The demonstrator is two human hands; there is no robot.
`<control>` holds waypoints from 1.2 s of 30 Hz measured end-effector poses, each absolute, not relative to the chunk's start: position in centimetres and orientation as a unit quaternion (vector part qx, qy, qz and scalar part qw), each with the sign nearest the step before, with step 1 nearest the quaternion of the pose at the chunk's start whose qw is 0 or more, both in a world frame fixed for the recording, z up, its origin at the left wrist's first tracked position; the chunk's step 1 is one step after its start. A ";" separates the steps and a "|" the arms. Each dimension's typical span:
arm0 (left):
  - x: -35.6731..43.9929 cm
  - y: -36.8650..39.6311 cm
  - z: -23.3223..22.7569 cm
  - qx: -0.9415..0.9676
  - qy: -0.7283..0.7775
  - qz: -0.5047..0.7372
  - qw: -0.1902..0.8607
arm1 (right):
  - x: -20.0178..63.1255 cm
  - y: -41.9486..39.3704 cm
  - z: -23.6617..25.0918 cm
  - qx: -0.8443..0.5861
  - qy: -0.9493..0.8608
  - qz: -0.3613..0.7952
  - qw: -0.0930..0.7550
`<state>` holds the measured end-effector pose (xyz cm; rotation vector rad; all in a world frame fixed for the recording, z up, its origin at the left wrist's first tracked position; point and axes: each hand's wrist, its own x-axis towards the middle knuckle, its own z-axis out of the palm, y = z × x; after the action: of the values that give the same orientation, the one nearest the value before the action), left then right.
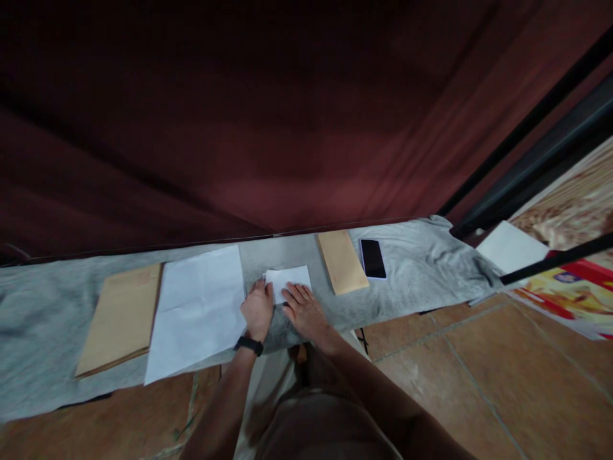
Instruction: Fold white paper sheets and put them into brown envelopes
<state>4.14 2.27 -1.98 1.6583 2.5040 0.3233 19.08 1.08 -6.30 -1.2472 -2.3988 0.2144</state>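
A dark red curtain [268, 115] is filling the whole upper half of the frame, hanging right behind the work surface. Below it, a table draped in grey cloth [43, 332] is running across the middle from the left edge to right of centre. Tiled floor [479, 383] is showing along the bottom right, and a colourful printed sheet [569, 291] is lying at the right edge.

On the cloth, a large white sheet [198, 306] is lying left of centre, flat, with fold creases showing. Just beside it to the left, a big brown envelope [122, 316] is lying with its edge touching or slipping under the sheet. Right of centre, a narrower brown envelope [341, 260] is sitting near the table's far edge, and a black phone [372, 258] is lying just beside it, screen dark.

Now to the action at centre frame: a small folded white paper [291, 280] is lying on the cloth between the big sheet and the narrow envelope. The left hand [258, 310], a black watch [248, 345] on its wrist, is pressing down at the paper's left edge, fingers curled over, not clasping it. The right hand [305, 310] is lying open, fingers flat and stretched onto the paper's near edge, pinning it.
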 end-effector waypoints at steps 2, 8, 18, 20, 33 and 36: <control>4.3 2.3 -1.9 0.545 0.830 0.106 0.061 | 19.3 0.7 -6.5 -0.447 -0.866 0.071 0.211; 4.3 1.8 -2.0 0.540 0.830 0.133 0.052 | 19.5 0.4 -6.6 -0.446 -0.867 0.058 0.212; 6.7 -1.3 -5.2 0.689 0.675 0.254 0.073 | 19.6 0.5 -7.4 -0.435 -0.879 0.055 0.189; 7.1 -1.9 -5.8 0.700 0.667 0.241 0.077 | 19.6 0.4 -7.3 -0.429 -0.883 0.056 0.182; 6.2 -4.1 -7.2 0.720 0.663 0.206 0.024 | 21.5 -1.3 -7.3 -0.467 -0.860 0.049 0.200; 6.1 -4.5 -7.4 0.711 0.671 0.209 0.012 | 22.0 -1.6 -7.6 -0.486 -0.848 0.048 0.207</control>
<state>6.09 -4.46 -7.44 2.2173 2.0934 0.6513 21.99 -1.64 -7.65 -1.3539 -2.3609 0.1340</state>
